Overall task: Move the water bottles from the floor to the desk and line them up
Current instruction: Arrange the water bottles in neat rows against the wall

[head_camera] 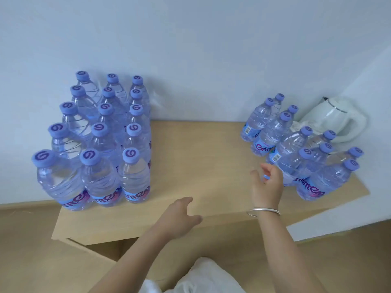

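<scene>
Several clear water bottles with purple caps stand in three tidy rows on the left part of the light wooden desk. A looser group of the same bottles stands on the right part. My right hand, with a silver bangle on the wrist, hovers with relaxed fingers just left of the nearest bottle of that right group and holds nothing. My left hand is held over the desk's front edge, fingers loose and empty.
A white electric kettle sits at the back right corner behind the right bottles. The desk stands against a white wall. Wood-coloured floor lies below the front edge, and white cloth shows at the bottom.
</scene>
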